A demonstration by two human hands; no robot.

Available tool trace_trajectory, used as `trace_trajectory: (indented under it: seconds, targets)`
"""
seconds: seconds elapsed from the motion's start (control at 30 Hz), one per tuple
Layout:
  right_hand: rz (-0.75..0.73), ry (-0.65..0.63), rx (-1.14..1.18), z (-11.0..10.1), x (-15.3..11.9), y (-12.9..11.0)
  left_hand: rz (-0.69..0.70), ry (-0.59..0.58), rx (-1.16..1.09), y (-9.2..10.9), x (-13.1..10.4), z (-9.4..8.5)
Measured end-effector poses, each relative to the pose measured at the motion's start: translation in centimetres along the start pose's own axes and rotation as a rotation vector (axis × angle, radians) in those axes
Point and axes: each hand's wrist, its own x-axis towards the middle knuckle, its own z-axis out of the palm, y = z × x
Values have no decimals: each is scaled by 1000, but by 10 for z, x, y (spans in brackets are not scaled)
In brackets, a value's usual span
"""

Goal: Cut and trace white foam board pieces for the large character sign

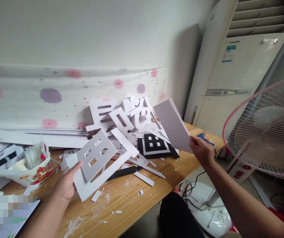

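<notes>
My left hand (66, 181) is closed on a white foam board cutout (122, 155) shaped like an L-frame, with a grey-white square board with small window holes (99, 154) lying over it under my thumb. My right hand (202, 149) grips the lower right edge of a plain rectangular foam board (174, 125), held tilted above the table's far right. Beneath and left of that board lies a black sheet with a white window pattern (154, 145). Behind both hands stands a pile of white foam character cutouts (129, 114).
White scraps and strips (144, 178) litter the wooden table (129, 208), with a black-handled tool (123, 172) among them. A paper bowl (39, 172) holding sticks stands left. A blue glue gun (205, 139) lies near the right edge. A pink-rimmed fan (263, 129) stands close on the right.
</notes>
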Motion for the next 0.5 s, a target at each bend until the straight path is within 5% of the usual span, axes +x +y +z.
trace_trajectory:
  seconds: [0.1, 0.27, 0.37, 0.5]
  targets:
    - [136, 310, 63, -24, 2, 14, -42, -110, 93, -5, -8, 35]
    - [306, 565, 380, -51, -31, 35, -138, -256, 175, -32, -12, 126]
    - [442, 608, 394, -62, -51, 45, -99, -298, 192, -57, 0, 192]
    - [510, 491, 415, -76, -62, 43, -13, -295, 296, -89, 24, 273]
